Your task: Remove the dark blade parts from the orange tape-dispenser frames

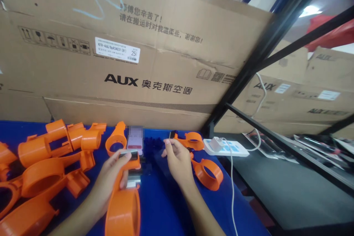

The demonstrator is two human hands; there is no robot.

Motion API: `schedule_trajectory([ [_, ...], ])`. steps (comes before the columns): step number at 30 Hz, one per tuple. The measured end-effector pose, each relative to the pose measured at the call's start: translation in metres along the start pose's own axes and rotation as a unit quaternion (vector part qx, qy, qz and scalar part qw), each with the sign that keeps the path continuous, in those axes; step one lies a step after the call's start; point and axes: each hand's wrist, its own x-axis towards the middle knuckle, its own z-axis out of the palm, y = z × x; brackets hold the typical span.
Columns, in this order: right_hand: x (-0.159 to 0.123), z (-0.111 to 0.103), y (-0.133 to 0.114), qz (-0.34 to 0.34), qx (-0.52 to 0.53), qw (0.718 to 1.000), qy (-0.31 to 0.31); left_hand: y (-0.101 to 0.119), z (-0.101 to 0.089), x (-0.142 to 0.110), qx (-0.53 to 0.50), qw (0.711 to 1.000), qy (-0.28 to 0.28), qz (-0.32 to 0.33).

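My left hand point(112, 173) is closed round the handle end of an orange tape dispenser point(123, 210), its thumb pressed near a dark strip on top. The dispenser's wide ring hangs toward me. To the right, my right hand point(178, 160) is raised over the blue surface with thumb and fingers drawn together; anything between them is too small to make out. Beyond my left hand lies a phone point(135, 140) with a lit, partly blurred screen. Close to my right hand rest two more orange dispensers, one farther back point(193, 141) and one nearer point(208, 175).
Several orange dispenser bodies point(44, 177) are heaped at left on the blue surface point(163, 206). A large cardboard box point(155, 62) stands behind. At right are a white power strip point(229, 148) with a cable, a black metal frame point(246, 70) and packaged dark items point(265, 145).
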Motion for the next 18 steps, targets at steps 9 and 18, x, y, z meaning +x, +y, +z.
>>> schedule_trajectory([
  [9,-0.025,0.009,-0.022,-0.231,-0.072,0.964,-0.114,-0.008,-0.006,0.007,0.021,0.999,0.018,0.038],
  [18,-0.021,0.019,-0.014,-0.230,-0.302,0.905,-0.191,0.002,-0.005,0.008,-0.026,0.998,0.046,0.019],
])
